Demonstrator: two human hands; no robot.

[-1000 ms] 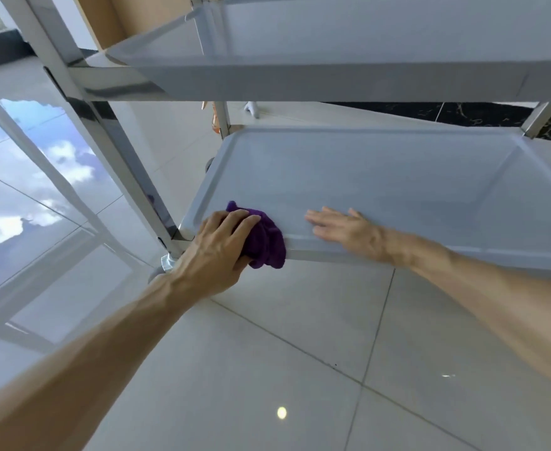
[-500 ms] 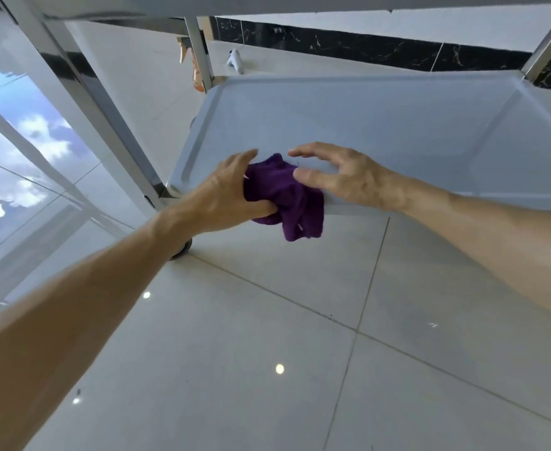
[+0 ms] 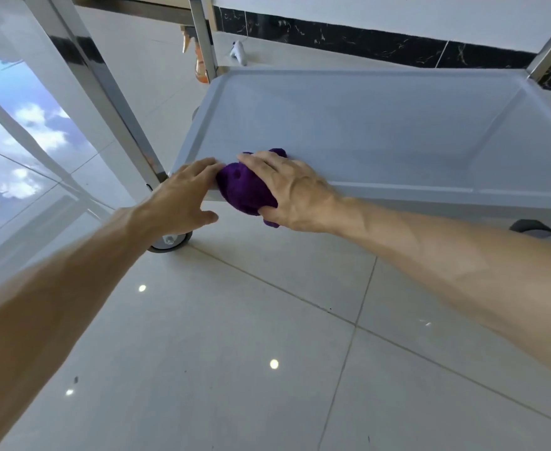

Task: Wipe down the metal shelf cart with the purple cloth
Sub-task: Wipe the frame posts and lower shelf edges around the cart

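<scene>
The purple cloth [image 3: 245, 190] is bunched over the front rim of the metal cart's bottom shelf [image 3: 365, 131], near its left corner. My right hand [image 3: 287, 187] grips the cloth, fingers over its top and thumb underneath. My left hand [image 3: 180, 196] sits just left of the cloth with fingers spread and relaxed, fingertips at the cloth's edge and the shelf rim, holding nothing. Part of the cloth is hidden under my right hand.
A shiny cart upright [image 3: 105, 92] rises at the left, with a caster wheel [image 3: 170, 242] below my left hand and another [image 3: 532, 227] at right. An orange spray bottle [image 3: 199, 63] and a white object [image 3: 239, 52] stand on the glossy tiled floor behind the cart.
The cloth has passed from my left hand to my right. My left hand has let go and opened beside it; the view has dropped lower toward the bottom shelf.
</scene>
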